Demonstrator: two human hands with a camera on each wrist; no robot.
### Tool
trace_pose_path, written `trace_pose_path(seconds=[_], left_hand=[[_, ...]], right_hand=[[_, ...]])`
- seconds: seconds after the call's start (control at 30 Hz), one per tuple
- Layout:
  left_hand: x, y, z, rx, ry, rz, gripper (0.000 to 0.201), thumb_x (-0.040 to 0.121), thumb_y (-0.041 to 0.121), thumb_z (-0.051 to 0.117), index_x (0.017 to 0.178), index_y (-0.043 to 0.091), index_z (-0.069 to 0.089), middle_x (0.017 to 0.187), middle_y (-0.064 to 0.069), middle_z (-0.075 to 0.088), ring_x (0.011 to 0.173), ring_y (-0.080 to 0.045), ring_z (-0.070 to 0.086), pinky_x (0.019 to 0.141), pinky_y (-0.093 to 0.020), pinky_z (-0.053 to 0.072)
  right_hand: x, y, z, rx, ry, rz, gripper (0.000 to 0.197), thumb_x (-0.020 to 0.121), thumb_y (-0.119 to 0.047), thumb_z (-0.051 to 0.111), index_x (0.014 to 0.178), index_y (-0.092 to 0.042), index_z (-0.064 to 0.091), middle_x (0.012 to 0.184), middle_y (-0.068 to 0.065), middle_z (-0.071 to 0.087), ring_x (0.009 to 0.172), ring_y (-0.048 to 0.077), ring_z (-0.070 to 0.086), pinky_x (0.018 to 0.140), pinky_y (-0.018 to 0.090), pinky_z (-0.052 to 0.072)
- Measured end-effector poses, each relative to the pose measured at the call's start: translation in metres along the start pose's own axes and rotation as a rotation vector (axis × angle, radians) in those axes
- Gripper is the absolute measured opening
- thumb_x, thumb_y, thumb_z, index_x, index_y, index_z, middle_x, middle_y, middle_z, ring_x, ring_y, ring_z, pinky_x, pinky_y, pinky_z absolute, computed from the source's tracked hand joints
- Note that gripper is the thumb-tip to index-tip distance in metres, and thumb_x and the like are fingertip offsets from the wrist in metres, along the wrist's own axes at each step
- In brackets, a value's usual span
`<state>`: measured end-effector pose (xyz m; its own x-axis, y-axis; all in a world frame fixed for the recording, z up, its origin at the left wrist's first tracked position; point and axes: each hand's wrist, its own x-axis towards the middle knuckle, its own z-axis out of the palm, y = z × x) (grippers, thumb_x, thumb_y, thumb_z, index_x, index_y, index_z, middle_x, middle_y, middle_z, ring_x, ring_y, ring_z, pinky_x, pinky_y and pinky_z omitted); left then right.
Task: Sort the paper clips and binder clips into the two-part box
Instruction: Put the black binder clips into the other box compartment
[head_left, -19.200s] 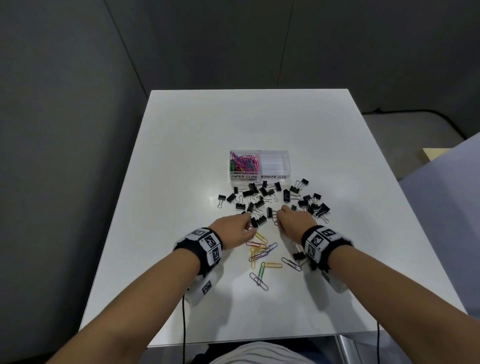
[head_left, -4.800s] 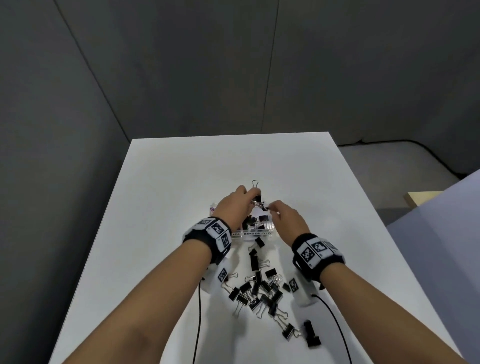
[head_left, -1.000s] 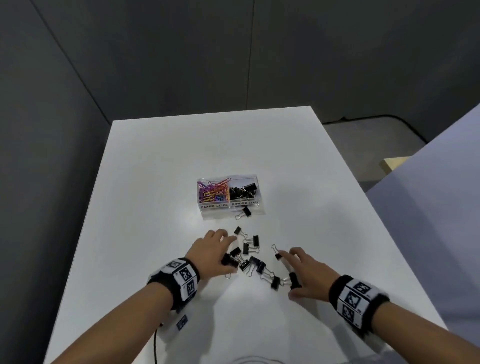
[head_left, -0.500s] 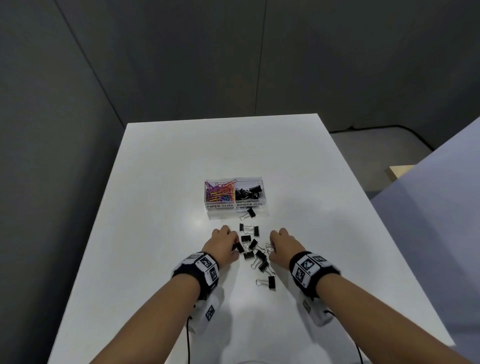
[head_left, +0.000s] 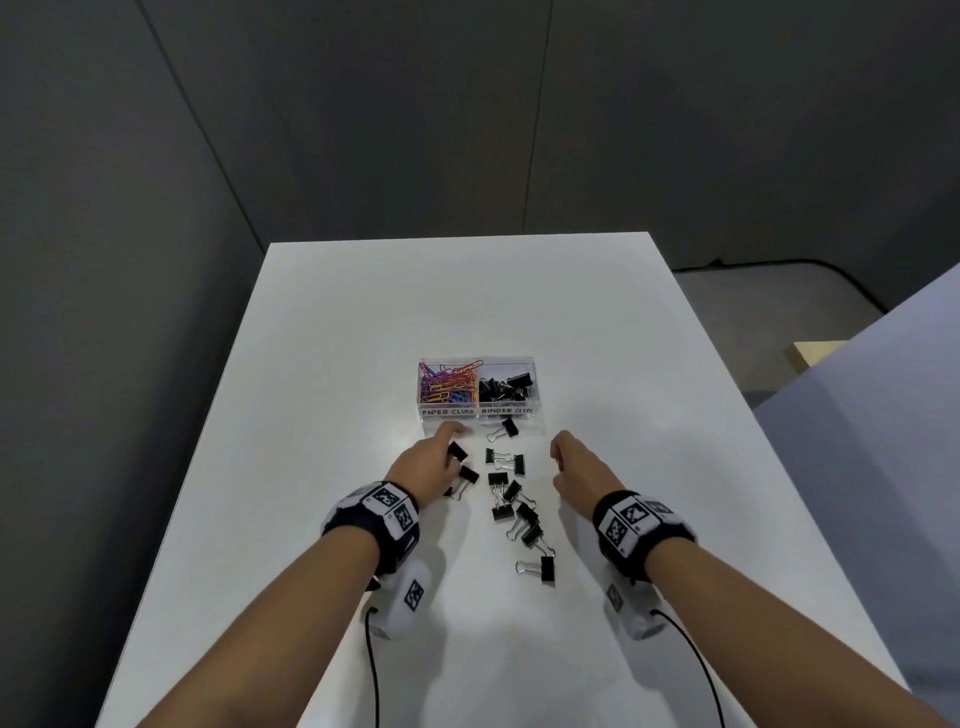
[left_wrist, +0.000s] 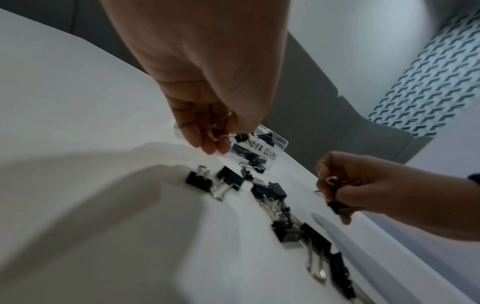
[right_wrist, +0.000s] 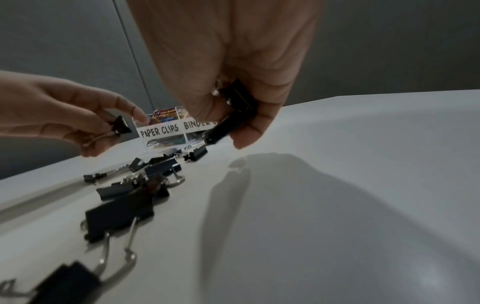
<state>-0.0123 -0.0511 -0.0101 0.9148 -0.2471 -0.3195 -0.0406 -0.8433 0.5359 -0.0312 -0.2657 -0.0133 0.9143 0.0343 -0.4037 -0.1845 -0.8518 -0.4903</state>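
Black binder clips (right_wrist: 235, 102) bunched in the right hand (head_left: 574, 467) and pinched in the left hand (head_left: 421, 465) could, I judge, spill beside the two-part box (head_left: 480, 413).

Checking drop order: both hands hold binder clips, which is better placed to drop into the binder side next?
Probably the right hand: it grips clips and lies on the side of the box's BINDER CLIPS half. The left hand, pinching a clip, sits before the paper-clip half.
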Motion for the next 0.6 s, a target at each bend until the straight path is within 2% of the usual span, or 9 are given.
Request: trace_pose_path(seconds=[0.1,0.17,0.2,0.27,0.3,0.37,0.47,0.53,0.6], left_hand=[[-0.002,-0.010,-0.004,-0.017,0.009,-0.045,0.035,0.090,-0.001,0.036,0.120,0.013,0.049,0.108,-0.013,0.062,0.091,-0.028,0.058,0.074,-0.030,0.042],[-0.002,-0.016,-0.003,-0.041,-0.004,-0.073,0.022,0.088,-0.004,0.036,0.100,0.012,0.047,0.111,-0.014,0.056,0.091,-0.028,0.053,0.075,-0.027,0.036],[-0.002,-0.018,-0.002,-0.048,-0.017,-0.089,0.017,0.088,-0.001,0.039,0.095,0.013,0.043,0.114,-0.016,0.053,0.088,-0.026,0.050,0.076,-0.026,0.035],[-0.001,-0.019,0.001,-0.044,-0.050,-0.126,0.010,0.090,0.011,0.046,0.098,0.014,0.041,0.120,-0.016,0.047,0.085,-0.022,0.047,0.076,-0.027,0.037],[0.000,-0.019,0.003,-0.036,-0.063,-0.140,0.016,0.090,0.018,0.050,0.103,0.013,0.042,0.122,-0.015,0.045,0.084,-0.022,0.049,0.076,-0.028,0.039],[0.001,-0.019,0.007,-0.012,-0.082,-0.170,0.039,0.088,0.033,0.057,0.117,0.011,0.042,0.122,-0.012,0.044,0.089,-0.024,0.055,0.079,-0.030,0.043],[0.002,-0.016,0.015,0.047,-0.097,-0.210,0.058,0.083,0.040,0.065,0.125,0.011,0.038,0.124,-0.012,0.044,0.104,-0.029,0.058,0.086,-0.034,0.047],[0.004,-0.013,0.020,0.089,-0.099,-0.210,0.056,0.084,0.034,0.066,0.126,0.009,0.038,0.126,-0.014,0.043,0.108,-0.031,0.056,0.091,-0.036,0.047],[0.007,-0.009,0.022,0.113,-0.100,-0.179,0.047,0.085,0.026,0.065,0.122,0.007,0.041,0.124,-0.015,0.046,0.107,-0.032,0.057,0.090,-0.036,0.047]], right_hand=[[0.000,0.001,-0.002,0.019,-0.010,-0.028,0.033,0.085,0.008,0.041,0.114,-0.008,0.047,0.113,0.008,0.043,0.093,0.029,0.052,0.079,0.033,0.041],[0.000,0.001,-0.004,0.011,-0.018,-0.021,0.030,0.087,0.006,0.042,0.114,-0.003,0.052,0.122,0.011,0.043,0.102,0.030,0.054,0.086,0.032,0.042],[-0.001,0.001,-0.005,0.034,-0.017,-0.004,0.028,0.087,0.006,0.041,0.110,-0.001,0.055,0.120,0.012,0.046,0.100,0.028,0.056,0.084,0.030,0.042],[-0.002,0.000,-0.009,0.080,-0.006,0.035,0.025,0.088,0.003,0.037,0.098,0.000,0.060,0.105,0.013,0.055,0.080,0.021,0.056,0.066,0.023,0.041],[-0.003,0.000,-0.010,0.091,-0.010,0.046,0.024,0.090,0.000,0.035,0.088,-0.002,0.059,0.094,0.012,0.057,0.074,0.021,0.053,0.059,0.021,0.037],[-0.005,0.001,-0.009,0.102,-0.036,0.061,0.023,0.091,-0.007,0.036,0.073,-0.007,0.049,0.079,0.009,0.054,0.074,0.021,0.049,0.057,0.025,0.035],[-0.010,-0.001,-0.003,-0.005,-0.092,0.047,0.018,0.093,-0.016,0.039,0.086,-0.005,0.051,0.089,0.013,0.060,0.075,0.021,0.048,0.068,0.027,0.038],[-0.014,-0.004,0.001,-0.098,-0.158,0.035,0.024,0.095,-0.026,0.045,0.103,-0.005,0.053,0.104,0.014,0.063,0.080,0.021,0.051,0.072,0.028,0.040],[-0.018,-0.007,0.006,-0.154,-0.221,0.037,0.036,0.091,-0.037,0.053,0.111,-0.007,0.050,0.110,0.011,0.062,0.088,0.024,0.055,0.075,0.030,0.041]])
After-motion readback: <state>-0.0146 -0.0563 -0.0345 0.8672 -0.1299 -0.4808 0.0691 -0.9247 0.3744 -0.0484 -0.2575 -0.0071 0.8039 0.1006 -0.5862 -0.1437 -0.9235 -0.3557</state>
